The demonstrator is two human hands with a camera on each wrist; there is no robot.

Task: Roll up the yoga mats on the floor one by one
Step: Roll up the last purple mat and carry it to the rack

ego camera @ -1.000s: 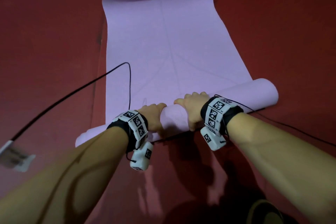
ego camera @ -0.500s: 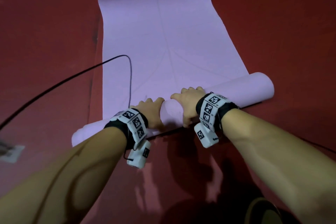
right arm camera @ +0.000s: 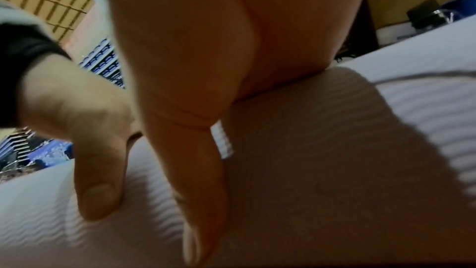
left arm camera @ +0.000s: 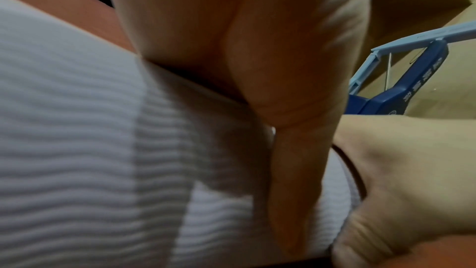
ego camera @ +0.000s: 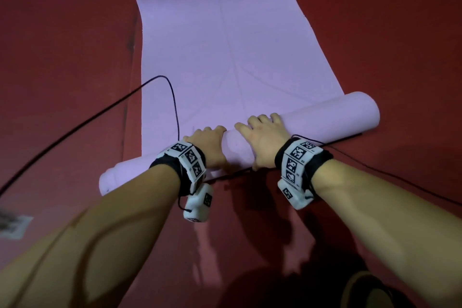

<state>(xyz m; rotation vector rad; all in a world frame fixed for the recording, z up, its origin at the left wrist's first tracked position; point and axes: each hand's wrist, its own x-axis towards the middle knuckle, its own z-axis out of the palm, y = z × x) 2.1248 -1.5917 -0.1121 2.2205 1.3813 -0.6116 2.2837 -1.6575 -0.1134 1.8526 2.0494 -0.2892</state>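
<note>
A: Where does the lilac textured foam yoga mat (ego camera: 225, 45) lie from the hands?

B: On the red floor (ego camera: 62, 32), its flat stretch running straight ahead, away from the person. The rolled part (ego camera: 325, 117) lies crosswise right under both palms, its long axis left to right and a little skewed, the right end farther forward.

A: And the hands?

B: Side by side near the roll's middle. The left hand (ego camera: 208, 149) and right hand (ego camera: 262, 141) are each draped over the top with fingers curved round the far side and thumbs behind; the wrist views show palms pressed onto the ribbed surface. Neither is nearer.

A: Anything unclear?

B: Fingertips are hidden behind the roll. A thin black cable (ego camera: 172, 97) crosses the flat mat just ahead of the left hand, and I judge it could get rolled in.
</note>
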